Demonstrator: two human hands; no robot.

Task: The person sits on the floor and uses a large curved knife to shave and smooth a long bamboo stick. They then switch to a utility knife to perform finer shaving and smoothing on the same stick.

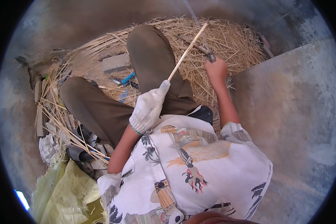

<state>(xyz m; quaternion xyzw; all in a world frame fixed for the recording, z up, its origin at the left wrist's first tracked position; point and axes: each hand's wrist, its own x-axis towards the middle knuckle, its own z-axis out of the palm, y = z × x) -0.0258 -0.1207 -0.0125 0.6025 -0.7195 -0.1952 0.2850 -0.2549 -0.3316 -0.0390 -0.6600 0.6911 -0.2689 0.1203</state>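
Observation:
My left hand (148, 107), in a white knitted glove, is closed around the lower end of a slim pale stick (187, 51), which looks like split bamboo. The stick slants up and to the right over my right knee. My bare right hand (216, 71) grips the handle of a long, thin-bladed knife (211, 56) with a metal collar. Its narrow blade points up and slightly left, blurred toward the tip. In this view the stick's far end crosses the blade; whether they touch I cannot tell.
Straw-like shavings (235, 43) heap beyond my legs. Between my knees lie a grey brick (115, 62) and a turquoise-handled tool (128, 78). Loose sticks (69, 130) and a yellow sack (69, 194) are at my left. A grey slab (287, 100) rises at my right.

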